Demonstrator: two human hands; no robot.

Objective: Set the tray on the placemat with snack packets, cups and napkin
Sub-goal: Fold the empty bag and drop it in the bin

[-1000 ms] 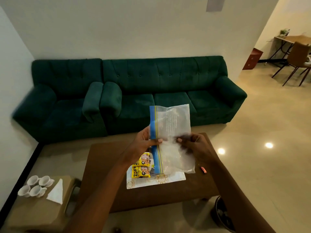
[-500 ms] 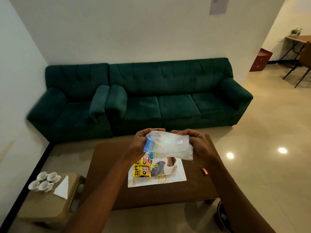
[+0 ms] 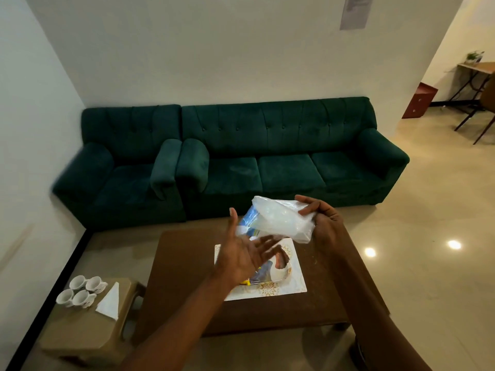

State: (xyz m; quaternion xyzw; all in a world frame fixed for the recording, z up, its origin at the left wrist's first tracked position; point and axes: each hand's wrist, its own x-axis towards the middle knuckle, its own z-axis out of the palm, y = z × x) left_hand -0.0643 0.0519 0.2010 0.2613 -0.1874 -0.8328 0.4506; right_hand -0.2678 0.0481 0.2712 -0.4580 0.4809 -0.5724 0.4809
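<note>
My right hand [image 3: 320,223] grips a crumpled clear zip bag [image 3: 278,220] with a blue strip, held above the brown coffee table [image 3: 184,277]. My left hand [image 3: 245,253] is just under the bag's left end, fingers spread, palm up. Below my hands a white placemat [image 3: 294,285] with gold flowers lies on the table. On it sits a tray [image 3: 281,271] holding yellow snack packets [image 3: 246,283], mostly hidden by my left hand. Several white cups [image 3: 80,290] and a folded white napkin [image 3: 109,303] rest on a low stool [image 3: 80,336] at the left.
A dark green sofa [image 3: 281,156] and a matching armchair [image 3: 123,170] stand behind the table against the wall. A tiled floor stretches to the right toward a desk [image 3: 476,68] and a chair [image 3: 482,111]. A dark round object [image 3: 357,352] sits on the floor by my right arm.
The bag went from spread flat between both hands to crumpled in my right hand. My left hand has let go and opened beneath it. The view has tilted down and left.
</note>
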